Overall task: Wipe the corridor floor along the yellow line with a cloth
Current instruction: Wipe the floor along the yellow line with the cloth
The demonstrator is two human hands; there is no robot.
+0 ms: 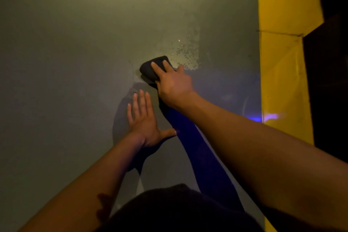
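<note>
A dark cloth (150,68) lies bunched on the grey-green corridor floor (66,52). My right hand (172,82) presses down on the cloth with straight fingers laid over its top. Just right of the cloth is a wet, speckled patch (188,52) with small droplets. My left hand (144,118) rests flat on the floor below and left of the cloth, fingers spread and thumb out to the right. The broad yellow line (282,62) runs along the floor at the right, well apart from the cloth.
A dark wall or edge (331,71) borders the yellow line on the far right. A blue-lit shadow (199,147) falls under my right arm, with a bright blue glare (269,117) at the line's edge. My dark clothing (178,211) fills the bottom middle.
</note>
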